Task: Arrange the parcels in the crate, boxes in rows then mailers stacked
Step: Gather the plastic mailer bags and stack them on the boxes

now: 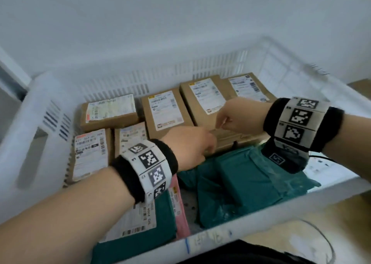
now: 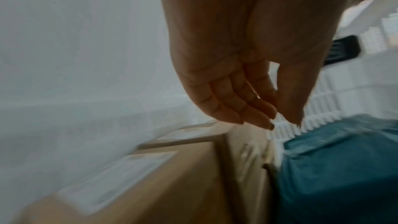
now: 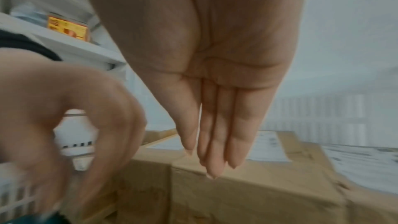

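Several brown cardboard boxes with white labels, such as the middle box [image 1: 166,111], lie in rows along the back and left of the white slatted crate [image 1: 140,79]. Green mailers [image 1: 247,181] fill the front right. At the front left, another green mailer [image 1: 140,223] with a label lies beside a pink mailer [image 1: 180,209]. My left hand [image 1: 200,145] hangs over the gap between a box [image 2: 150,185] and the green mailer [image 2: 344,168], its fingers [image 2: 254,117] nearly straight and holding nothing. My right hand [image 1: 222,121] points straight fingers [image 3: 213,159] down at the front edge of a box [image 3: 258,193], also holding nothing.
The crate's front rim [image 1: 261,219] runs just below my forearms. A wooden surface [image 1: 291,219] shows beyond it at the lower right. A shelf with a yellow packet [image 3: 69,30] stands to the left behind the crate. A white wall lies behind.
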`<state>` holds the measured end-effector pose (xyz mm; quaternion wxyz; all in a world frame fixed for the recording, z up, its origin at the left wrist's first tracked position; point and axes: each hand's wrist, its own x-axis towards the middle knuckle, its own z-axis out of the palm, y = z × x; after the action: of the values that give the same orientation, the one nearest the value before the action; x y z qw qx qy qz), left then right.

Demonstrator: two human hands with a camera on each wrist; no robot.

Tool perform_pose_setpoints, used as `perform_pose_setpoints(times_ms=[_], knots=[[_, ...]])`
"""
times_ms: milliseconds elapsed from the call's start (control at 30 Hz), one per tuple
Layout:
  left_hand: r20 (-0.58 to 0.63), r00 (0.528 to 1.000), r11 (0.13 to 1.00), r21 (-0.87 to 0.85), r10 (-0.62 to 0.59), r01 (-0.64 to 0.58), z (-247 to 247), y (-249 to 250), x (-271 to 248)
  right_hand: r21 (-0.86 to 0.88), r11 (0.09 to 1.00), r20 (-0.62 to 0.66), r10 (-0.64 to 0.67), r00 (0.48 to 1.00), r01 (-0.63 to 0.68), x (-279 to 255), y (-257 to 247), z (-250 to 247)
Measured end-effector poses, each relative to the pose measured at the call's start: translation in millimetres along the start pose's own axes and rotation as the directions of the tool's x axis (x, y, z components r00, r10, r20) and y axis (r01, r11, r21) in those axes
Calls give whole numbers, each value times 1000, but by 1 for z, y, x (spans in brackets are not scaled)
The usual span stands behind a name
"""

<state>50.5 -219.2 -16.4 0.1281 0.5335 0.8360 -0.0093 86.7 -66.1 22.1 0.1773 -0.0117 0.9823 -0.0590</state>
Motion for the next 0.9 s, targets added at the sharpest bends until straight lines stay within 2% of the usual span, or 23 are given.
perform_pose_setpoints(times_ms=[67,100,200,267,400,533,667,800,900], knots=[[168,977,987,74,132,-146,15,23,17,29,999,-8,43,999,-43,-6,14,2],[209,960,973,95,186,-209,23,33,25,44,997,-5,61,998,-60,-9,20,3],[217,924,921,168,313,-352,48,57,43,96,989,4,110,994,-110,-12,37,7],[201,910,894,199,363,-400,59,64,51,126,984,11,129,992,-130,-10,47,9],[177,917,913,138,358,-384,63,62,58,168,975,29,141,990,-144,-10,61,14],[140,900,887,163,412,-432,62,50,59,216,969,10,117,993,-116,-8,63,12],[239,901,887,210,362,-412,71,54,58,236,968,-28,94,995,-85,-5,59,10],[243,920,895,253,309,-367,77,71,66,229,969,2,94,996,-92,-6,58,11],[250,911,885,255,327,-388,78,71,74,222,970,7,102,995,-101,-6,61,10]])
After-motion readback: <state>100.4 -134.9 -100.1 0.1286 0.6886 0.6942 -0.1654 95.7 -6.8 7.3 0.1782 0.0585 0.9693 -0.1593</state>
